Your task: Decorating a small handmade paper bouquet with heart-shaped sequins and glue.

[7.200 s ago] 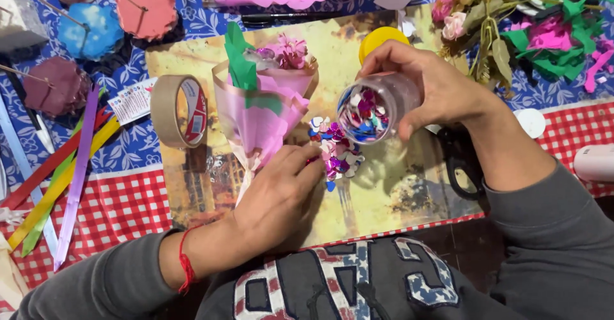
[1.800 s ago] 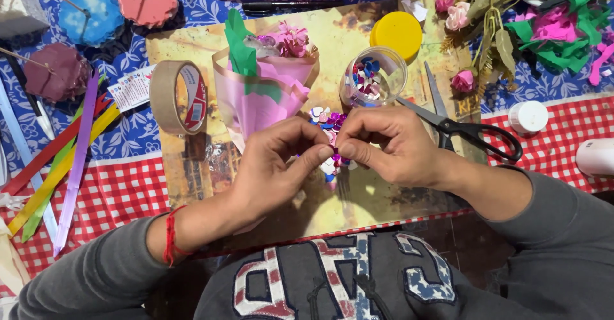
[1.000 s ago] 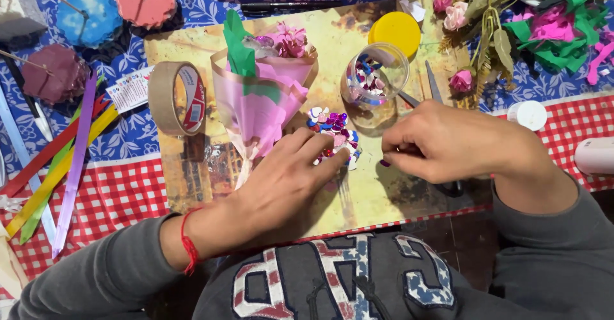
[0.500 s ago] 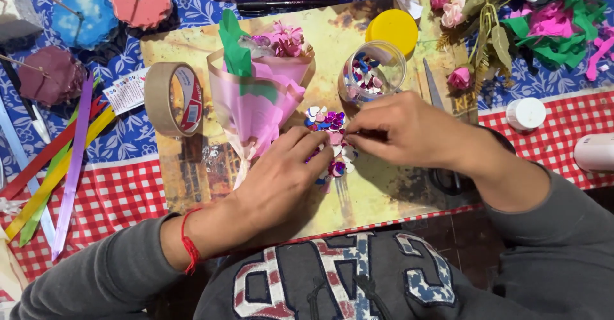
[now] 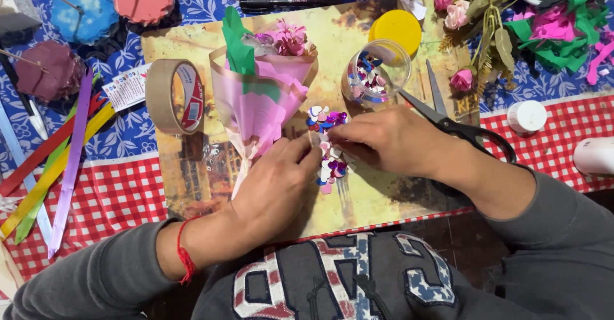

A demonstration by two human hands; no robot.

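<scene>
A small pile of shiny heart-shaped sequins (image 5: 325,142) lies on a yellowish printed board (image 5: 358,192). My left hand (image 5: 276,182) rests beside the pile, its fingertips touching the sequins. My right hand (image 5: 389,142) reaches in from the right and pinches at the same pile; whether a sequin is held cannot be seen. A clear jar (image 5: 376,72) with more sequins stands open just behind my right hand, its yellow lid (image 5: 396,29) beside it. A small bouquet wrapped in pink paper (image 5: 259,99) lies left of the pile.
A roll of brown tape (image 5: 174,96) stands left of the bouquet. Black-handled scissors (image 5: 457,125) lie partly under my right wrist. Coloured ribbons (image 5: 54,157) lie at the left, paper flowers and green scraps (image 5: 531,19) at the top right, a white cap (image 5: 527,116) at the right.
The jar, earlier tipped in my right hand, now stands on the board. My right hand has moved left onto the sequin pile; both hands now meet there.
</scene>
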